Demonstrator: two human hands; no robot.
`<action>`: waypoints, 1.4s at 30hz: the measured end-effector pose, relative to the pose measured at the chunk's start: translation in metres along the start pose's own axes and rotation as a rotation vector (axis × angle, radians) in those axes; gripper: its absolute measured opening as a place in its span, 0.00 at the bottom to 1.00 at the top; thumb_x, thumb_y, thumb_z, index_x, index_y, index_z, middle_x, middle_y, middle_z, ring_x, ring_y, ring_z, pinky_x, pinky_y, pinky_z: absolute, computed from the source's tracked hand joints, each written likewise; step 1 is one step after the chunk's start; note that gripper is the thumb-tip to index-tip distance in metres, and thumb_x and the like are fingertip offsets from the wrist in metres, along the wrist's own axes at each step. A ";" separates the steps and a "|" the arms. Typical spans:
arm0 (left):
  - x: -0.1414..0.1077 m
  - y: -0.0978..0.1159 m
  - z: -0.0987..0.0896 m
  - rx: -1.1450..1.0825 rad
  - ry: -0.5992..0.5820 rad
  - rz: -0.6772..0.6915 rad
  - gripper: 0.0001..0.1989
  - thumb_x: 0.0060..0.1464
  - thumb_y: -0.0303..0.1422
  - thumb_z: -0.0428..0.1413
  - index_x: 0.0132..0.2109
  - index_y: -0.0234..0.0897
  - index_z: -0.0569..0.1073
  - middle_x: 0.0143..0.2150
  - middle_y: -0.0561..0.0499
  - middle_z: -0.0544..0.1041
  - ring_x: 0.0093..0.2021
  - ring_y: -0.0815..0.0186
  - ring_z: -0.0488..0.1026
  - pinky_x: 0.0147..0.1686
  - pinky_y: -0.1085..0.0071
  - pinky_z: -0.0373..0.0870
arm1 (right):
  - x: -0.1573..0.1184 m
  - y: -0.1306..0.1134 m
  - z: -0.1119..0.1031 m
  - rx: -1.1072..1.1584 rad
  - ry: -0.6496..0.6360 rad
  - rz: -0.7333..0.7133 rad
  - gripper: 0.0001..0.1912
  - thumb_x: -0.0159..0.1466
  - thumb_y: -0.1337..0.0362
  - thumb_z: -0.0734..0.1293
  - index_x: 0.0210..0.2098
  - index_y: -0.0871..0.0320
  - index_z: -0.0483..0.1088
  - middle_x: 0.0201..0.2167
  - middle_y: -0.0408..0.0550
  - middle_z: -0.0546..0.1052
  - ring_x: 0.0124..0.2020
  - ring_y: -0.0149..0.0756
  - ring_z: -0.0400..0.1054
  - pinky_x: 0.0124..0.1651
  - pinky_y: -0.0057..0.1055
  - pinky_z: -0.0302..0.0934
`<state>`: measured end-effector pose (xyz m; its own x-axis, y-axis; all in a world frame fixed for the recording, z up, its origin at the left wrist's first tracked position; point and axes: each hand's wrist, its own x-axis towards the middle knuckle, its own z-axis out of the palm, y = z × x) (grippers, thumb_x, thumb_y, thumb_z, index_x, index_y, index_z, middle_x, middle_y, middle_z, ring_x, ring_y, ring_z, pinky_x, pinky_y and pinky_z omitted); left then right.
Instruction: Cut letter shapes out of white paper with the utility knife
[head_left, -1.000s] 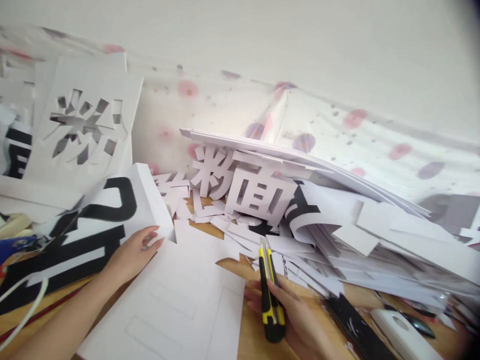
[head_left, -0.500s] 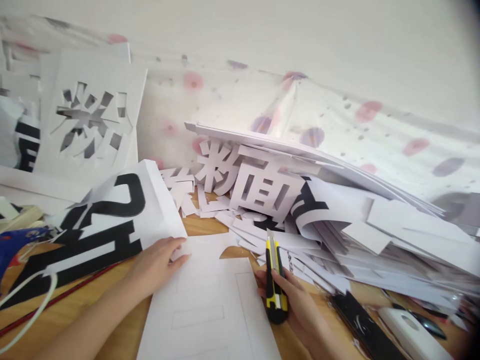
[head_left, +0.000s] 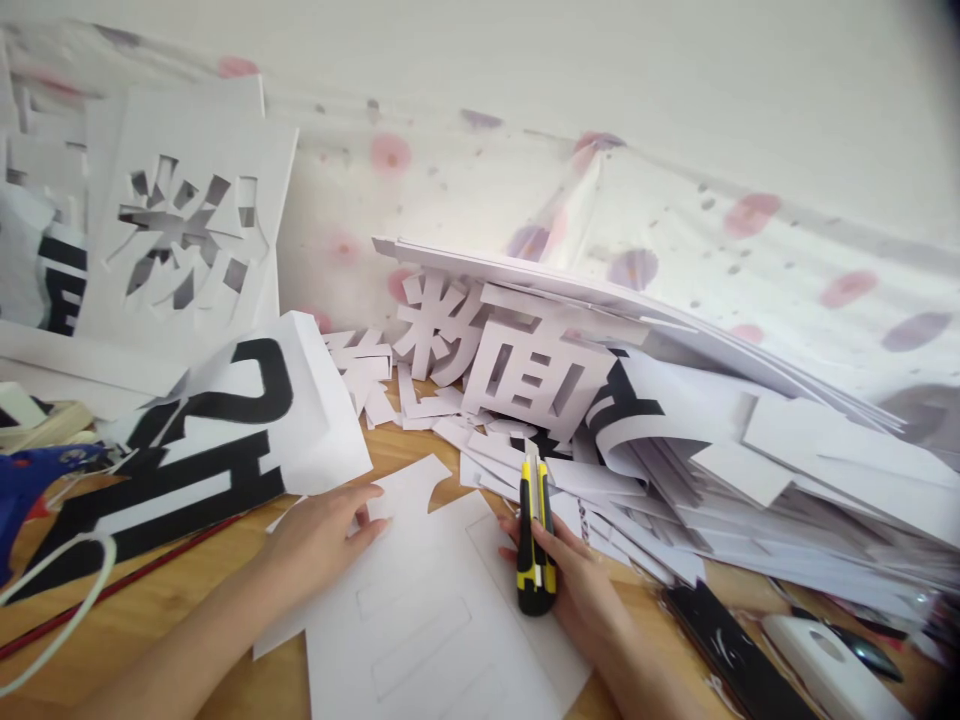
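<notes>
A white sheet [head_left: 420, 600] with faint pencilled rectangles and a curved notch in its far edge lies slanted on the wooden table. My left hand [head_left: 322, 535] is at its upper left edge, thumb and fingers bent around a small part of it. In my right hand [head_left: 574, 570] is a yellow-and-black utility knife [head_left: 535, 540], held upright with its blade out, pointing away from me. The knife is over the sheet's right edge, and some right-hand fingers are hidden behind it. Another white piece [head_left: 281, 630] shows beneath the sheet on the left.
Cut-out white characters [head_left: 525, 360] stand at the back among paper scraps. Stacked white boards [head_left: 825, 480] fill the right side, near a black case [head_left: 731, 650] and a white device [head_left: 832, 665]. A black-printed paper [head_left: 247, 430], a blue tool [head_left: 30, 490] and a white cable [head_left: 109, 570] lie left.
The sheet has turned so its far end points more to the left, uncovering a white piece below. My right hand and the knife have shifted slightly left and up.
</notes>
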<state>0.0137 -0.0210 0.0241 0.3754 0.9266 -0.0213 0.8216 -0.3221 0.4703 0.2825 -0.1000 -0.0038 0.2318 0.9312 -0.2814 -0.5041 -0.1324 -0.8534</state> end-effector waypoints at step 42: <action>-0.002 0.019 0.009 -1.746 -0.535 0.126 0.30 0.58 0.54 0.39 0.48 0.34 0.71 0.36 0.49 0.60 0.28 0.71 0.54 0.23 0.75 0.49 | 0.000 -0.003 -0.007 -0.132 0.032 0.131 0.17 0.53 0.60 0.72 0.40 0.57 0.69 0.37 0.47 0.79 0.29 0.35 0.72 0.33 0.29 0.66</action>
<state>0.0328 -0.0305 0.0250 0.7612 0.6485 0.0008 -0.4224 0.4949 0.7594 0.2893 -0.1023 -0.0041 0.1988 0.8921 -0.4057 -0.4187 -0.2970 -0.8582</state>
